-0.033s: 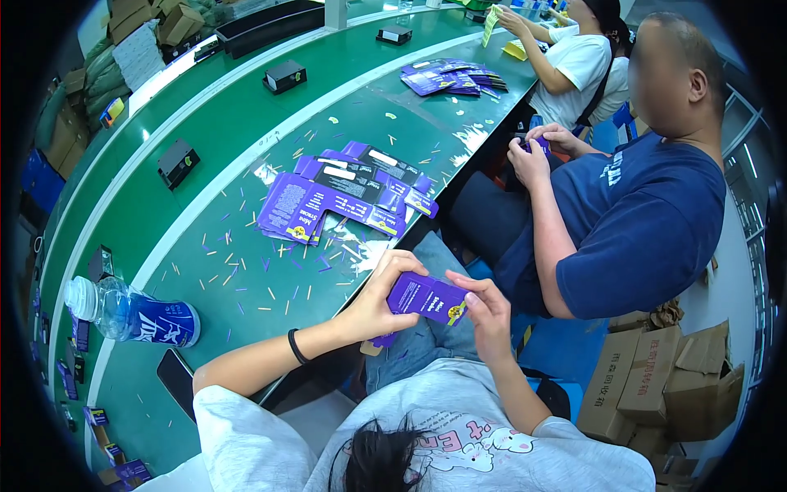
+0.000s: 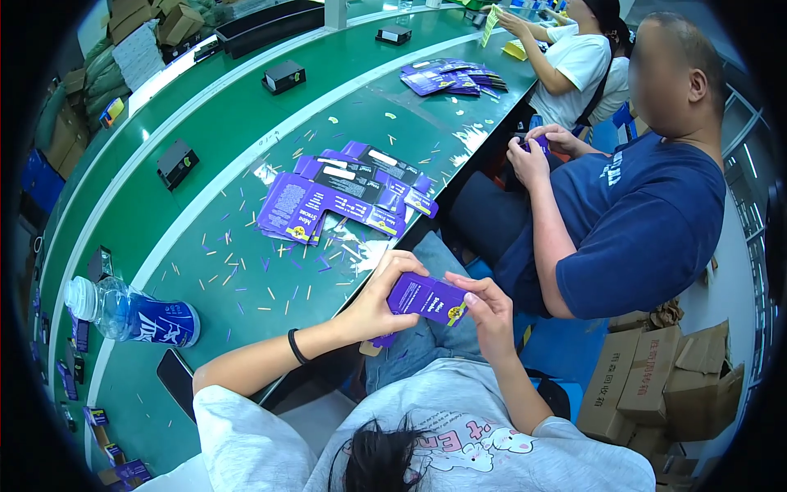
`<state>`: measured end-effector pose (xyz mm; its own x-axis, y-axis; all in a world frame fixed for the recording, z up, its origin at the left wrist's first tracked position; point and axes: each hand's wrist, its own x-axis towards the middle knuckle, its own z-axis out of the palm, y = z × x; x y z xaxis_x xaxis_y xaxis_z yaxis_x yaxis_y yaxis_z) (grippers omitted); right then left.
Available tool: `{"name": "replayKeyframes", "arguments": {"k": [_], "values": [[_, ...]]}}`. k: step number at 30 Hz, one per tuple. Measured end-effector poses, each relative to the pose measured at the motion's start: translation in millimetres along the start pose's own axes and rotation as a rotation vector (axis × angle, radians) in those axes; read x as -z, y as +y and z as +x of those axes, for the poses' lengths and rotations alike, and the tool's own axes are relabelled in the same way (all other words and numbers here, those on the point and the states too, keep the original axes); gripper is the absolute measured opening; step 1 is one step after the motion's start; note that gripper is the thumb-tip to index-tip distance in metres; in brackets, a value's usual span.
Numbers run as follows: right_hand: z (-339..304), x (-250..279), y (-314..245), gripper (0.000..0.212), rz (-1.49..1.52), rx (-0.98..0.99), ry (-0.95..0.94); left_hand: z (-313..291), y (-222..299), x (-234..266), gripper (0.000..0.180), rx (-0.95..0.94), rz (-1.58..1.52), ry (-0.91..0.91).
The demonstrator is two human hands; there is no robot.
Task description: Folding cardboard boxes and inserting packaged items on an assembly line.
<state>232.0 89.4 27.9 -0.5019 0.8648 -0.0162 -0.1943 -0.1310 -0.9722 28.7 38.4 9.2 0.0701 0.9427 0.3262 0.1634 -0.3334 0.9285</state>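
Note:
Above my lap I have a small purple cardboard box with a yellow corner mark, tilted over the table's edge. My left hand wraps round its left end. At its right end, the thumb and fingers of my right hand pinch the box near the flap. Part of a purple panel shows below my left hand; what it belongs to is hard to tell. Just beyond my hands, a pile of flat purple and black cartons lies on the green table.
Thin paper scraps litter the table. A blue-labelled bottle and a phone are at left. Black boxes sit on the green belt beyond. More flat cartons lie farther off. A co-worker sits at right, above brown cartons.

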Motion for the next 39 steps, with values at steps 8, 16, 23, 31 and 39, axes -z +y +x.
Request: {"name": "replayKeyframes", "arguments": {"k": [8, 16, 23, 31, 39], "values": [[-8.3, -1.9, -2.7, 0.018, -0.154, 0.037, -0.077, -6.2, -6.0, 2.7, 0.055, -0.038, 0.011, -0.060], [-15.1, -1.5, -0.3, 0.016, -0.421, 0.202, -0.134, -10.4, -2.9, 6.1, 0.052, -0.019, 0.001, -0.158], [-21.9, -9.3, 4.3, 0.016, -0.469, 0.262, -0.059, -12.9, -1.2, 3.2, 0.050, -0.040, 0.025, -0.152], [-20.6, -12.8, 8.7, 0.019, -0.454, 0.232, -0.103, -18.6, -1.4, 4.3, 0.045, -0.131, 0.205, -0.141], [-21.0, -25.9, -1.2, 0.022, -0.533, 0.344, -0.015, -22.8, -4.0, 0.9, 0.045, -0.235, 0.267, -0.044]]}}
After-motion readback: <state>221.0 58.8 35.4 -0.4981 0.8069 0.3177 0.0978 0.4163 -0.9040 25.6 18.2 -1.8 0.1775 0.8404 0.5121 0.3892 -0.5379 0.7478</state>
